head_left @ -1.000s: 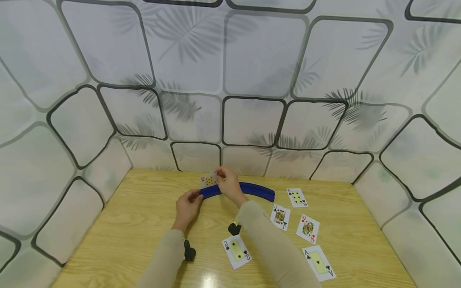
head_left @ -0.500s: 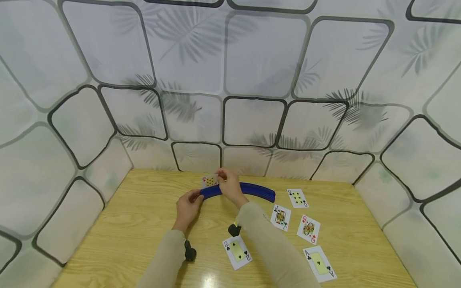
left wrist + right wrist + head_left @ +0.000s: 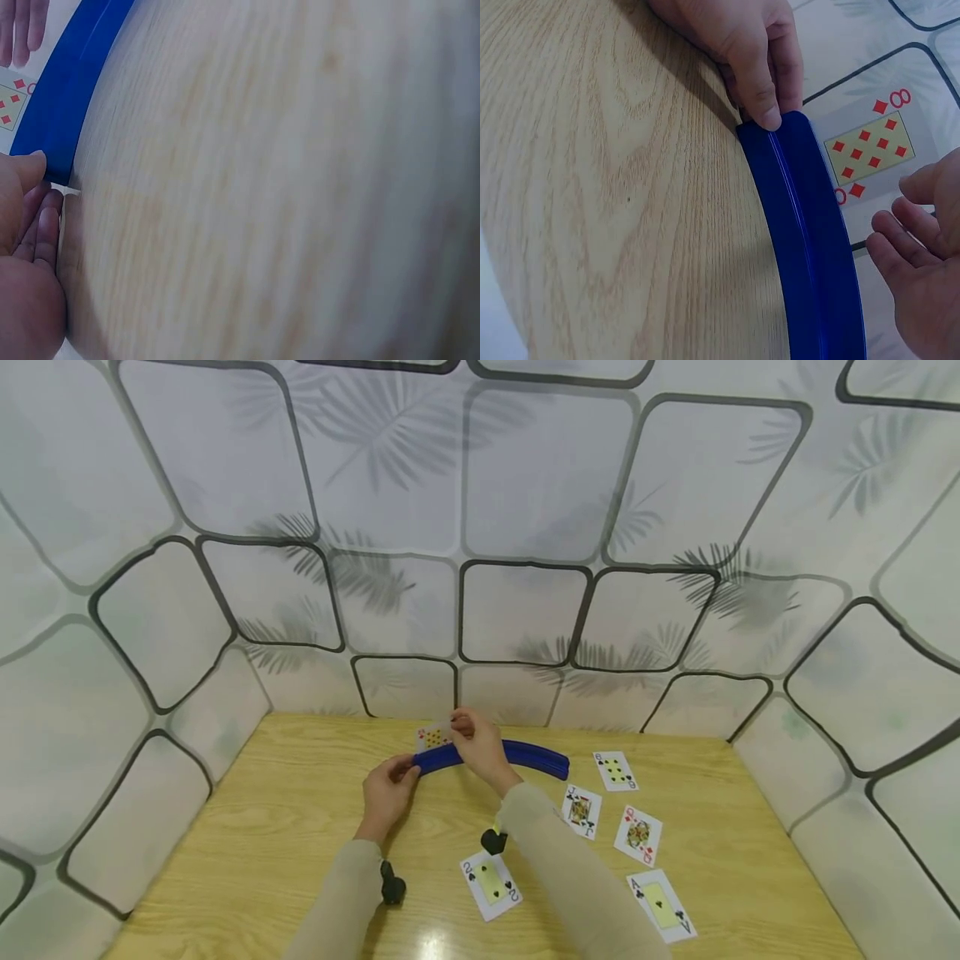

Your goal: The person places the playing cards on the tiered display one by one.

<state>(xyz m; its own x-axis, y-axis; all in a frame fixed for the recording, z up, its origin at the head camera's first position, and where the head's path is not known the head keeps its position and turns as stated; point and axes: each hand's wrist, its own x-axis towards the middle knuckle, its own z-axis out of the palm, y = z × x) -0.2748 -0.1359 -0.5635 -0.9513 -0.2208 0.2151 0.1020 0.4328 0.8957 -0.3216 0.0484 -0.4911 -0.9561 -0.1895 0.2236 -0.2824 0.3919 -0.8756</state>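
Observation:
A curved blue card holder lies near the back of the table. In its left part stands a playing card, the eight of diamonds, its lower edge in the holder. My left hand pinches the holder's left end, thumb on top, as the right wrist view shows. Behind the holder, my right hand is beside the card with loosely bent fingers. Nothing shows between its thumb and fingers. In the head view this hand covers the middle of the holder and part of the card.
On the wooden table lie a two of spades in front, and to the right a jack of clubs, a queen of diamonds, an ace of clubs and a black number card. A patterned wall closes the back.
The view shifts slightly. Both hands, the holder and the eight of diamonds keep nearly the same places; the right hand's fingers move only a little.

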